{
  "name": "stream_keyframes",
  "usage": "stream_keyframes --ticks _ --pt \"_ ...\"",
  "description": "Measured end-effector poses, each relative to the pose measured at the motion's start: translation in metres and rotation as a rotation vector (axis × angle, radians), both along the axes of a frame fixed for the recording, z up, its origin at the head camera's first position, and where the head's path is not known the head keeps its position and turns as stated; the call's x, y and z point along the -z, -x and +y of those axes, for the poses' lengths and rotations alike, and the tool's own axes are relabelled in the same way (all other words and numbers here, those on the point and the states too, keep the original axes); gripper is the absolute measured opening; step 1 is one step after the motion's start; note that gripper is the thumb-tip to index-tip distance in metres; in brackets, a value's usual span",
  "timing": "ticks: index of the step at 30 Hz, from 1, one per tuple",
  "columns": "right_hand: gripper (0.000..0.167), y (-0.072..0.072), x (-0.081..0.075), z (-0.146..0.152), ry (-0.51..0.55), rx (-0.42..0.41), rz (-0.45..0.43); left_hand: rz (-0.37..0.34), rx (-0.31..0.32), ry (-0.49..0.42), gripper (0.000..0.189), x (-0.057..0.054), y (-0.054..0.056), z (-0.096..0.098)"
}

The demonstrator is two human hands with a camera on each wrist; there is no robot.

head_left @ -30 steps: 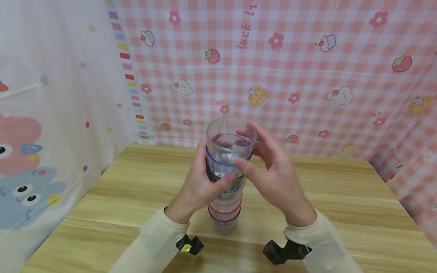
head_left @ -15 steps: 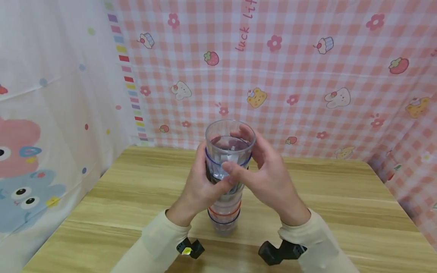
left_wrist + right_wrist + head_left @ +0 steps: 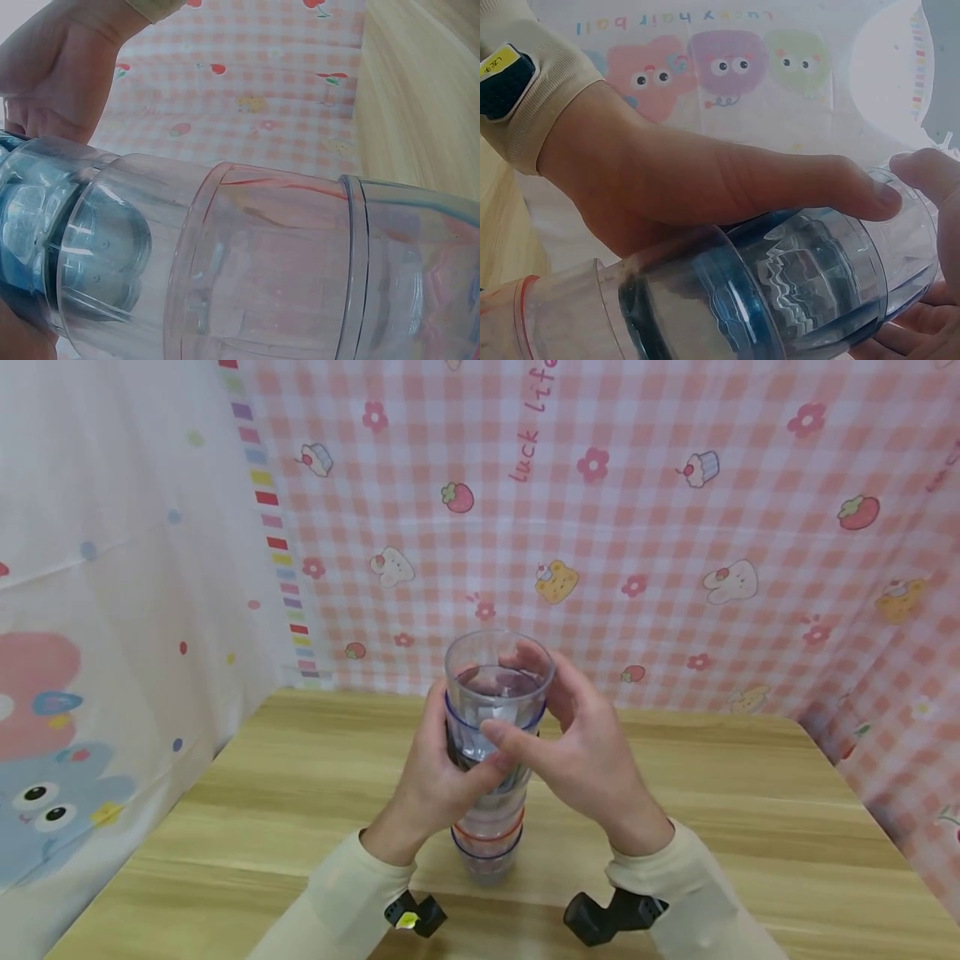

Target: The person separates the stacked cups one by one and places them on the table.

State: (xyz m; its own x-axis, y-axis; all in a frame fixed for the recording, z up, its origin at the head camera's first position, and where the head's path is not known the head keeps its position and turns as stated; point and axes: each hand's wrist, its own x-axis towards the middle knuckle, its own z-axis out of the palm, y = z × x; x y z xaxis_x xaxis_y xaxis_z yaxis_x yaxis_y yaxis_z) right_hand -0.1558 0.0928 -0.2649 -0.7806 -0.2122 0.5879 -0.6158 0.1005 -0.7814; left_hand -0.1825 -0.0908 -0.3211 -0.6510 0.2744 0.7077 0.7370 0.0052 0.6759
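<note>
A tall stack of clear cups (image 3: 487,822) stands near the middle of the table in the head view, with blue and red rims lower down. The top cup (image 3: 467,735) has a plain clear rim, with a blue rim just under it. My left hand (image 3: 438,777) grips the upper stack from the left, thumb across the front. My right hand (image 3: 585,752) holds the top cup from the right, its thumb on the front just above the left thumb. The right wrist view shows the left hand (image 3: 660,176) wrapped over the bluish upper cups (image 3: 810,270).
The wood-grain table (image 3: 720,827) extends on both sides of the stack. A pink checked cloth (image 3: 637,527) hangs behind it, and a white patterned cloth (image 3: 150,568) hangs at the left. A black wrist camera (image 3: 615,914) is strapped to the right sleeve.
My right thumb has slid left across the front of the top cup, close to the left thumb. The head view has shifted slightly. My left hand keeps its grip.
</note>
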Motion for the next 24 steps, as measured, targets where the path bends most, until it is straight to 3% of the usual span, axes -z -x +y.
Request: stream_keyframes --ticks 13,24 --pt "0.075 0.002 0.002 0.0 0.021 0.003 0.018 -0.007 -0.014 -0.01 0.101 0.001 -0.001 0.001" --pt "0.068 0.005 -0.008 0.001 0.068 -0.004 0.063 -0.057 0.004 -0.024 0.105 -0.002 -0.002 0.003"
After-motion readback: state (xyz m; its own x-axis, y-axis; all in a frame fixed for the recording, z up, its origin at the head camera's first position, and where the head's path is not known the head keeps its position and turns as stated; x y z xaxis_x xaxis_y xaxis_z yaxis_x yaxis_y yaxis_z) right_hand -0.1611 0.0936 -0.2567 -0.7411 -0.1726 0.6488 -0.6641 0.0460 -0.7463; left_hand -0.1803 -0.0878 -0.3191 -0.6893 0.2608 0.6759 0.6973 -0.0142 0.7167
